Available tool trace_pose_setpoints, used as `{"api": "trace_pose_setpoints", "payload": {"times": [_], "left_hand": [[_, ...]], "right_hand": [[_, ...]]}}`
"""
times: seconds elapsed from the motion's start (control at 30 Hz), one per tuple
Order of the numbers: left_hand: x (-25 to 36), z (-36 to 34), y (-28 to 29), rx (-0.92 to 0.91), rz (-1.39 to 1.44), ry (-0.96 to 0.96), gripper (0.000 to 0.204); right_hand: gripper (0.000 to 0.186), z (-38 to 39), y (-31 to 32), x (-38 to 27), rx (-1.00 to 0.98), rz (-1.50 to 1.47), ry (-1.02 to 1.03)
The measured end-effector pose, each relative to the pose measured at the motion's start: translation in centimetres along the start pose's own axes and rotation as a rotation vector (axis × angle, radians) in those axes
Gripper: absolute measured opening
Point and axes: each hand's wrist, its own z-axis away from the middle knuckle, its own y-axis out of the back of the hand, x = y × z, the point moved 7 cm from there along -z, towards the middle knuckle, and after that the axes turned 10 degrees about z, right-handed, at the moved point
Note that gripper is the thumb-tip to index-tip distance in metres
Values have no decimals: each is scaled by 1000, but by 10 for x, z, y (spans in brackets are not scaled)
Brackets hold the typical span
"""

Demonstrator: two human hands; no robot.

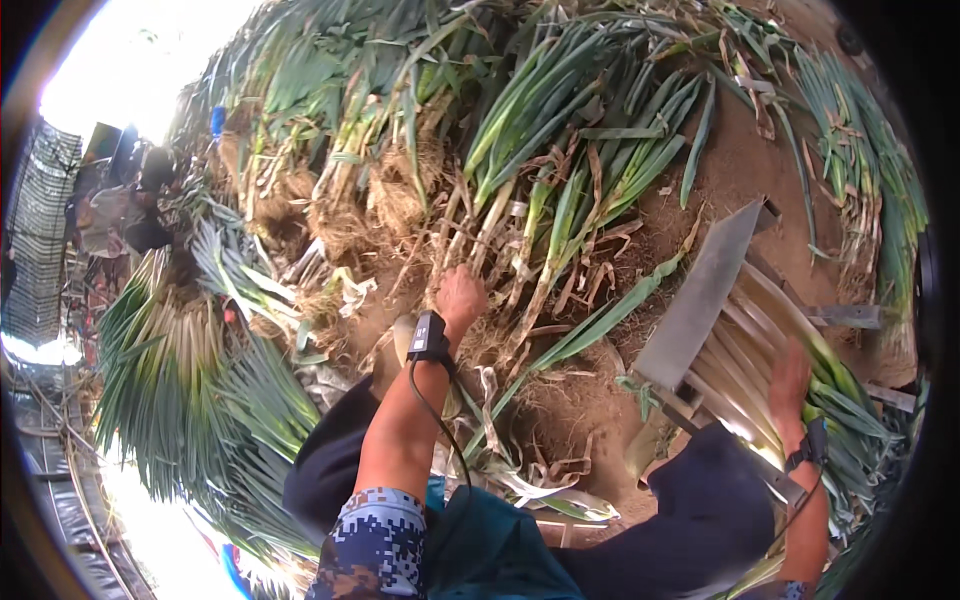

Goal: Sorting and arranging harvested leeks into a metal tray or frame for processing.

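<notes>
My left hand (462, 295) reaches forward to the root ends of untrimmed green onions (520, 235), which have dry brown outer leaves. Its fingers look curled round a stalk there, though their tips are partly hidden. On the right, cleaned pale green onion stalks (735, 365) lie side by side in a metal holder (700, 295) with a broad flat plate. Across these stalks rests my right hand (790, 378), slightly blurred, with its fingers stretched out. Each wrist wears a strapped device with a cable.
A large heap of untrimmed green onions (370, 90) fills the far side, roots toward me. Bundled cleaned ones (175, 370) stand at the left. More lie at the far right (850, 150). Dry peelings litter the brown soil (570, 420). Another person (120, 215) is at the far left.
</notes>
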Motion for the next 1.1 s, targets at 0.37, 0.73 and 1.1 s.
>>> {"api": "trace_pose_setpoints", "payload": {"times": [0.37, 0.73, 1.1], "left_hand": [[17, -38, 50, -114, -220, -58, 22], [32, 60, 163, -193, 498, 20, 34], [13, 240, 68, -539, 1785, 706, 42]], "right_hand": [[52, -1, 20, -19, 87, 28, 36], [56, -12, -19, 8, -60, -37, -34], [32, -47, 403, -114, 28, -897, 170]]}}
